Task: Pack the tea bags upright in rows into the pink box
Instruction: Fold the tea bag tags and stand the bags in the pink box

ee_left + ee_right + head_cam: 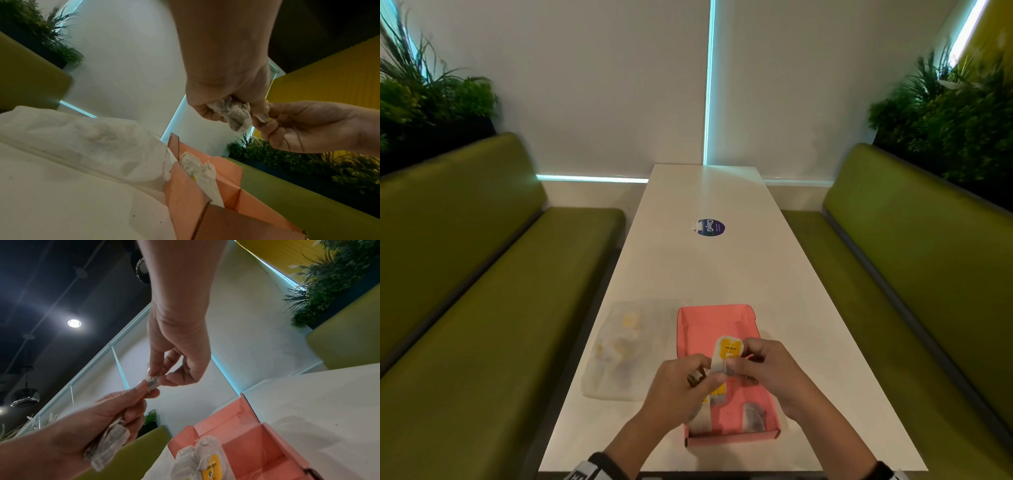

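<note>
Both hands are on one tea bag (726,356) above the pink box (698,329), lower centre of the head view — your right hand (763,370) pinches its upper part, your left hand (681,387) pinches below and clutches several more bags. A few bags already sit at the box's near end, lower edge of frame. Separate the single bag cleanly, keep its yellow tag up, and set it on edge against the ones inside — don't drop it flat. Spare bags wait in the plastic pouch (619,349) on the counter (722,267), left of the box.
</note>
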Available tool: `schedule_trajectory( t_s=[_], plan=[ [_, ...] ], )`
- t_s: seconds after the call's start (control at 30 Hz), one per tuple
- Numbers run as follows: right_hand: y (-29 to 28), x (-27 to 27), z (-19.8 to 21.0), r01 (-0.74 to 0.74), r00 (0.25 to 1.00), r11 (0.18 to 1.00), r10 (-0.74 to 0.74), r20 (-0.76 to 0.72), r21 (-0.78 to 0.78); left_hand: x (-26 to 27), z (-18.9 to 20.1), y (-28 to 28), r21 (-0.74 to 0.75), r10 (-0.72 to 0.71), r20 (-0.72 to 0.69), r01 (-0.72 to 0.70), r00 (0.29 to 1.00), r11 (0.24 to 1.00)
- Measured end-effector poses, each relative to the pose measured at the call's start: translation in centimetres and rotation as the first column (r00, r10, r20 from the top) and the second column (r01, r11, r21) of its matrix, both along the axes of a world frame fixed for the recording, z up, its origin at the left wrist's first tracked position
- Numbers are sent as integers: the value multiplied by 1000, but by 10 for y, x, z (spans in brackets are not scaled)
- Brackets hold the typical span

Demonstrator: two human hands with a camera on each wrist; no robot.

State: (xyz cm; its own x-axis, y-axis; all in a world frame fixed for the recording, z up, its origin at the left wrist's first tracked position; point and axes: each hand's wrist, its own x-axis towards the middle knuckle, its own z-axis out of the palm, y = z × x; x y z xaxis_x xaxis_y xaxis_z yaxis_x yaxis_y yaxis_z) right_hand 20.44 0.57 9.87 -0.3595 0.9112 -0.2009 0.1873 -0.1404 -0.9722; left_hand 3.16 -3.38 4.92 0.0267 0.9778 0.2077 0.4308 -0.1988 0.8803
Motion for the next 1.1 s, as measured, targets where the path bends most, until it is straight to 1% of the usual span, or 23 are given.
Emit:
schedule_trajectory(
  t_s=[0.13,0.27,0.33,0.4,0.47,0.6,0.73,0.83,0.9,1.0,1.07,1.1],
  plan=[
    [-3,-1,2,-5,997,1000,4,-73,-15,2,-9,0,-68,-25,119,33,993,997],
    [-2,0,1,-4,996,999,1,-93,-35,2,-5,-2,-50,-39,80,43,996,998],
    [-2,2,1,8,996,999,-11,-86,-35,0,-3,-2,-45,-12,75,16,997,999],
    [-2,3,1,10,997,999,-13,-76,-32,-3,-1,-3,-51,53,136,-46,989,998],
    [-3,3,1,2,998,1000,-4,-59,-21,-4,0,-4,-56,79,169,-71,982,996],
    [-2,1,0,-21,1000,1000,21,-23,5,0,1,-5,-62,66,145,-58,987,996],
    [-4,-2,-2,-23,999,1000,23,-27,2,5,-4,-5,-31,13,70,-11,997,999],
    [-4,-1,-3,-22,1000,1000,22,8,9,2,-6,-7,-39,14,15,-14,1000,999],
    [-1,3,-8,1,995,999,-5,96,41,-4,-8,-8,-87,45,-57,-50,997,995],
    [5,9,-19,-12,949,994,-23,313,109,-16,-13,-8,-160,133,-265,-179,955,971],
    [9,10,-31,-89,881,990,25,473,112,-22,-18,-9,-221,145,-344,-230,928,948],
    [12,9,-37,-132,831,986,51,554,106,-23,-21,-9,-263,137,-371,-245,919,933]
  ],
)
